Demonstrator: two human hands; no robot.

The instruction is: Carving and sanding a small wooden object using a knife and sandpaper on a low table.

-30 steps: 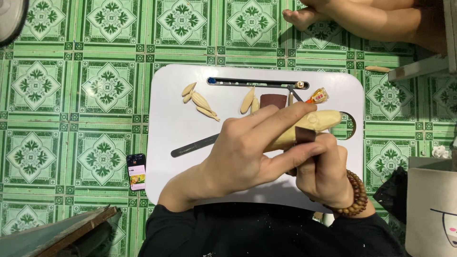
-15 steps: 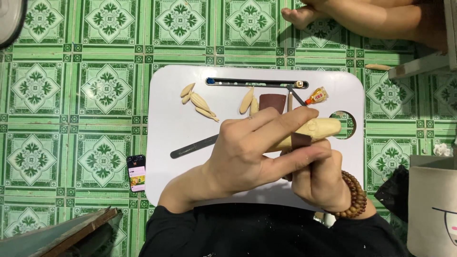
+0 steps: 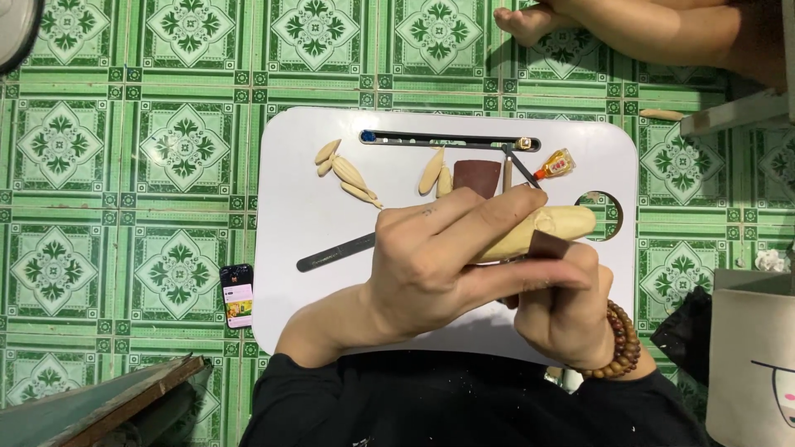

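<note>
My left hand (image 3: 439,265) grips the pale wooden carving (image 3: 542,232) above the tabletop (image 3: 306,207) while my right hand (image 3: 563,306) pinches dark sandpaper (image 3: 548,245) against it, best rubbed with light, even strokes.

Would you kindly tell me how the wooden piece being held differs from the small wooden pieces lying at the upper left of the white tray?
The held wooden piece is much bigger and thick; the small wooden pieces are slim and pointed. The held piece is gripped in the left hand, with the right hand pressing brown sandpaper against it; the small ones lie untouched on the white tray. Both are pale, unfinished wood.
</note>
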